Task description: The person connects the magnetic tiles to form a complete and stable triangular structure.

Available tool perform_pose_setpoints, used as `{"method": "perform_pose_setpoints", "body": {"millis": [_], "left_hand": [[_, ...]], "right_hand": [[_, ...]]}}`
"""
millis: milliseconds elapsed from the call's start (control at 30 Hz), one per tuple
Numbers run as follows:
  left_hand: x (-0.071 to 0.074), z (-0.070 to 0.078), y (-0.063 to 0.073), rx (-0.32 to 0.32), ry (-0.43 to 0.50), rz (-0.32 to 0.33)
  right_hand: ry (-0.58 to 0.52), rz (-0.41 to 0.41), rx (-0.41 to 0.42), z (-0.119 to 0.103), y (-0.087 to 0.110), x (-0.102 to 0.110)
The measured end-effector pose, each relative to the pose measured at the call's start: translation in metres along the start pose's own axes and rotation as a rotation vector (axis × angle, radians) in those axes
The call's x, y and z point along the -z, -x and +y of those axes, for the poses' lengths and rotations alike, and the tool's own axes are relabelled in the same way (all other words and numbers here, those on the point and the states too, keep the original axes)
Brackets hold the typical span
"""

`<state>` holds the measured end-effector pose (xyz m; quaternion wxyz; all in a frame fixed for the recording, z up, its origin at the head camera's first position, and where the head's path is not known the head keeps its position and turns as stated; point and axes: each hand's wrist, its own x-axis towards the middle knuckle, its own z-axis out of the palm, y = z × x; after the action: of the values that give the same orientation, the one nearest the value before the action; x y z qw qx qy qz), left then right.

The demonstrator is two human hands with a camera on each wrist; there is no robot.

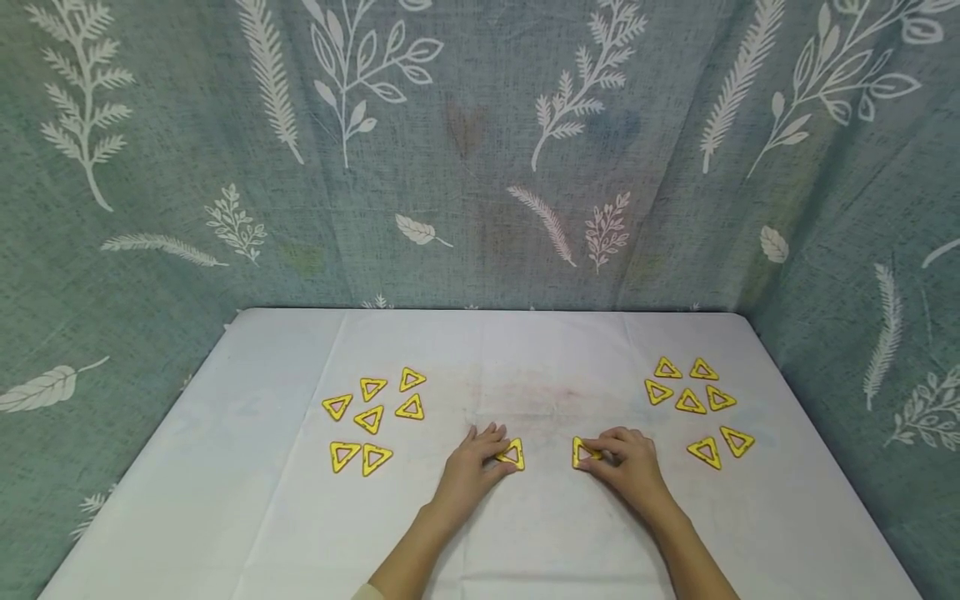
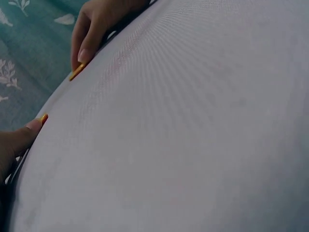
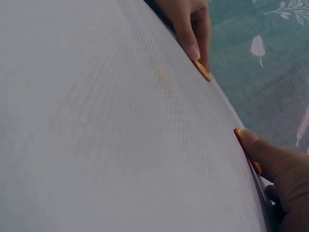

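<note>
Low in the middle of the head view, my left hand [image 1: 472, 467] pinches a yellow triangular frame piece [image 1: 520, 454] between thumb and fingers, at its left side. Across a short gap, my right hand [image 1: 630, 471] grips a matching yellow triangle [image 1: 576, 452] by its right side. Both pieces are at the white tabletop, their straight edges facing each other, apart. In the left wrist view, the left thumb [image 2: 34, 125] presses on its piece's edge. The right wrist view has the right thumb [image 3: 250, 137] on its triangle, seen nearly edge-on.
Several loose yellow triangles [image 1: 335, 458] lie spread on the left of the white table [image 1: 225, 500]. Another scattered group of triangles [image 1: 703, 377] lies on the right. Leaf-patterned green-grey cloth [image 1: 480, 208] hangs behind the table and along both sides.
</note>
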<state>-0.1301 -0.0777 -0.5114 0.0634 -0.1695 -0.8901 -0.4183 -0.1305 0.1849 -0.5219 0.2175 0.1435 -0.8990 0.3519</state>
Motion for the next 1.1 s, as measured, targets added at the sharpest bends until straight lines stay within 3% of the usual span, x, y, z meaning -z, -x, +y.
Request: {"method": "perform_pose_setpoints", "body": {"millis": [300, 700, 867, 1100], "left_hand": [[-0.012, 0.007, -0.007, -0.009, -0.021, -0.044], [-0.017, 0.011, -0.014, -0.031, -0.030, -0.055], [-0.019, 0.012, -0.014, -0.065, -0.084, -0.062], [-0.021, 0.013, -0.013, -0.109, -0.139, -0.041]], "right_hand": [[-0.013, -0.083, -0.010, -0.007, -0.007, -0.011], [-0.050, -0.089, 0.091, -0.013, -0.013, -0.021], [-0.036, -0.102, 0.119, -0.015, -0.012, -0.022], [-0.025, -0.058, 0.142, -0.016, -0.012, -0.024]]}}
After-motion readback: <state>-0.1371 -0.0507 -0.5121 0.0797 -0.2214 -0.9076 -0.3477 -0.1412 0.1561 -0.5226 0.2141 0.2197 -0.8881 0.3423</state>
